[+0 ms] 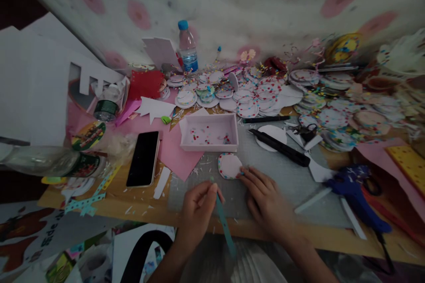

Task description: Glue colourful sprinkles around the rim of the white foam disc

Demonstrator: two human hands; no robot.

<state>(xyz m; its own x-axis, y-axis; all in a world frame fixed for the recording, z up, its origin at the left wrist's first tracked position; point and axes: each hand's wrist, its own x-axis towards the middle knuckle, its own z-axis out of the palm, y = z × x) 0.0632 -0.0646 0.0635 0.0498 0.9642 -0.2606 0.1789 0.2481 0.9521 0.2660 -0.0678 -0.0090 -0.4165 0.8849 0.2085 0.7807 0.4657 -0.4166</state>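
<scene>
The green strip (pixel 224 221) hangs over the near edge of the counter (pixel 325 239), its long side running near to far, pinched in the left hand (pixel 199 205). The right hand (pixel 267 194) is loose, thumb apart, fingertips touching the round card (pixel 229 166). It lies flat, farther than both hands. Beyond sits a pink box (pixel 209 147).

In front of the box (pixel 210 146), our left hand (pixel 199 208) pinches a strip (pixel 225 224); our right hand (pixel 267 199) touches the edge of a disc (pixel 229 166).
</scene>
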